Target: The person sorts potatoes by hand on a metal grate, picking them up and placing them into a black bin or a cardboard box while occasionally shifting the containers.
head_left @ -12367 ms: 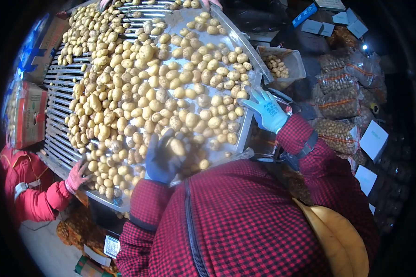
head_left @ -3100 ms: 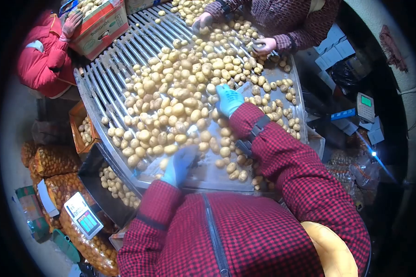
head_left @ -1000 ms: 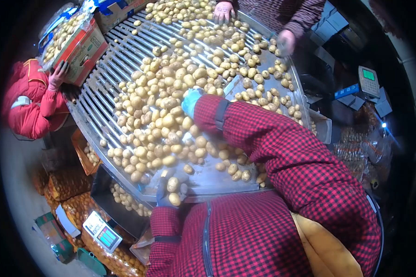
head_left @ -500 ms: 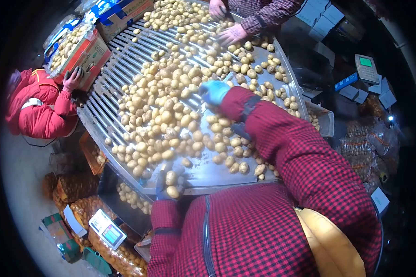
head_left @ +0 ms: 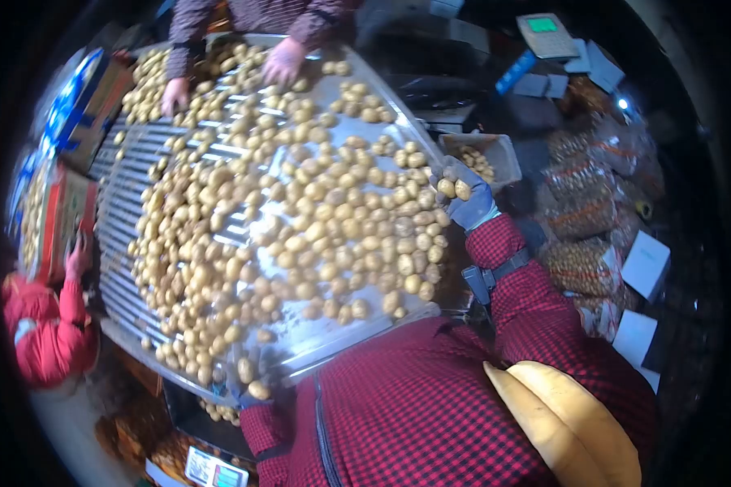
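Note:
My right hand (head_left: 468,203), in a blue-grey glove, is at the right rim of the metal sorting table (head_left: 357,329) and grips two small potatoes (head_left: 452,188), just short of a grey crate (head_left: 503,148). My left hand (head_left: 250,399) is low at the table's near edge, blurred and mostly hidden by my red checked sleeve. A potato (head_left: 259,390) rests in its fingers. Loose potatoes (head_left: 317,219) cover most of the table.
The grey crate beside the table holds small potatoes. Net bags of potatoes (head_left: 581,264) and white cards lie to the right, a scale (head_left: 544,31) at the top. One person's hands (head_left: 283,62) sort at the far end. A person in red (head_left: 45,337) touches a box (head_left: 53,215).
My right hand has come back from the middle of the pile to the right rim, now holding two potatoes. The view has swung to the right. My left hand stays at the near edge.

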### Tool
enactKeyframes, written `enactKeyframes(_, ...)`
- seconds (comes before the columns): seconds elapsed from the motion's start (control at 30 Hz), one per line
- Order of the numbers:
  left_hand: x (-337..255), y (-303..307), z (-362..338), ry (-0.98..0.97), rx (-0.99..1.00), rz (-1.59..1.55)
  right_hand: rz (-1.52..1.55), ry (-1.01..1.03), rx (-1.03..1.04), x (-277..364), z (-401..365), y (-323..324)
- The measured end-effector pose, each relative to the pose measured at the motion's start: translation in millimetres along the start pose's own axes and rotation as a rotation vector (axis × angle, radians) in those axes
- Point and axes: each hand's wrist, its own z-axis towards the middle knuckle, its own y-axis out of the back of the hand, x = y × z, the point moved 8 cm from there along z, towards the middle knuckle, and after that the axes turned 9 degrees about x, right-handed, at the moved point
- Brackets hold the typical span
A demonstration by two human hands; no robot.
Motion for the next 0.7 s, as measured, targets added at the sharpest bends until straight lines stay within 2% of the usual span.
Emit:
enactKeyframes(0.07, 0.4, -8.1, -2.8, 0.057, -0.250, 0.044, 0.041, 0.059, -0.082, 17.3, -5.2, 42.0)
enactKeyframes(0.13, 1.2, 0.2, 5.0, 0.125, 0.000, 0.041, 0.168, 0.052, -0.107, 31.8, -7.7, 66.0)
enactKeyframes(0.2, 2.3, -3.1, 8.1, 0.136, 0.051, 0.034, 0.158, 0.110, -0.142, 46.5, -6.8, 92.4)
enactKeyframes(0.27, -0.1, 2.4, 10.3, 0.188, 0.336, -0.044, 0.224, 0.151, -0.168, 55.8, 2.9, 121.8)
enactKeyframes(0.3, 0.3, -12.8, 8.4, 0.250, 0.588, -0.163, 0.230, 0.164, -0.118, 60.7, 23.0, 157.6)
enactKeyframes(0.37, -2.9, -3.5, 10.1, 0.187, 0.645, -0.137, -0.155, 0.240, -0.172, 78.9, 52.9, 205.9)
enactKeyframes(0.4, -6.9, 4.7, 10.3, 0.141, 0.441, -0.051, -0.234, 0.254, -0.196, 86.7, 61.6, 215.7)
enactKeyframes(0.43, -11.5, 13.9, 9.4, 0.064, 0.089, 0.098, -0.313, 0.267, -0.223, 94.4, 69.9, 224.6)
enactKeyframes(0.5, -15.4, 18.5, 3.3, 0.013, -0.231, 0.262, -0.241, 0.242, -0.275, 101.8, 88.2, 229.4)
enactKeyframes(0.53, -21.8, 39.4, 5.7, 0.014, -0.110, 0.295, -0.206, 0.227, -0.298, 102.7, 98.1, 227.4)
enactKeyframes(0.6, -19.3, 18.1, 1.4, -0.029, -0.156, 0.302, -0.142, 0.199, -0.353, 100.8, 108.2, 218.6)
enactKeyframes(0.63, -12.5, -9.1, -0.4, -0.068, -0.227, 0.363, -0.402, 0.279, -0.339, 105.4, 106.1, 195.0)
enactKeyframes(0.7, -3.8, 52.0, 13.0, -0.014, -0.091, 0.022, -0.917, 0.442, -0.285, 82.3, 92.1, 107.3)
